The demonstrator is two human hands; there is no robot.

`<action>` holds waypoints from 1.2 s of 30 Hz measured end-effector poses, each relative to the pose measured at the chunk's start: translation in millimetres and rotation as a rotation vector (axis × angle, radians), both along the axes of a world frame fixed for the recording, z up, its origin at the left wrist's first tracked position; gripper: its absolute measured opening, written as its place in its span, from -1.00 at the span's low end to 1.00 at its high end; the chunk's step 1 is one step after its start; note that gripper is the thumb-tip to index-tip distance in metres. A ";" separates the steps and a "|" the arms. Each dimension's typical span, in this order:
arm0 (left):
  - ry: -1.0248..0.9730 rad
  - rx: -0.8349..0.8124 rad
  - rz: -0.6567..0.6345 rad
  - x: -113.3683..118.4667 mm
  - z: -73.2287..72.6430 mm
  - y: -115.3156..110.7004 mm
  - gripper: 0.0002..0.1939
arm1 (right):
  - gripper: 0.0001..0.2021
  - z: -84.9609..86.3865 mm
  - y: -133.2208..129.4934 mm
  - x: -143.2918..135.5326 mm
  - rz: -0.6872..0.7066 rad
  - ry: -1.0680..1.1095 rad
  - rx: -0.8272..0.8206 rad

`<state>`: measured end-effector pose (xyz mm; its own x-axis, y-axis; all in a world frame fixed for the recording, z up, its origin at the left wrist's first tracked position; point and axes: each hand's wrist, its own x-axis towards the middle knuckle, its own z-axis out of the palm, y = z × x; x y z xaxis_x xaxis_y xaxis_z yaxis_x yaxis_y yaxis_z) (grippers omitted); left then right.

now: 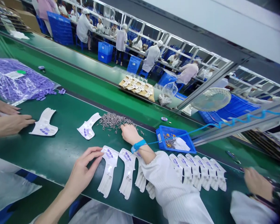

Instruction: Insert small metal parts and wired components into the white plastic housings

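White plastic handle shell (pixel 109 172): my left hand (pixel 82 168) is pinching its edge; my right hand (pixel 130 134) is touching screws (pixel 114 120), grasp indiscernible; careless brushing could scatter them.

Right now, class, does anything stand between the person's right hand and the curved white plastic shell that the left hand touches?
Nothing visible stands in the way: only green tabletop lies between the right hand and the curved white plastic shell.
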<state>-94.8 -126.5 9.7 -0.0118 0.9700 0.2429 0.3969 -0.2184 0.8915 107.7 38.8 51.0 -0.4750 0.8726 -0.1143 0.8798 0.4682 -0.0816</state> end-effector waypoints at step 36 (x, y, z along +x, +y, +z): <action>-0.017 0.052 0.004 32.1 5.4 -39.2 -0.85 | -0.89 20.3 -146.1 -9.3 -0.106 0.737 -0.619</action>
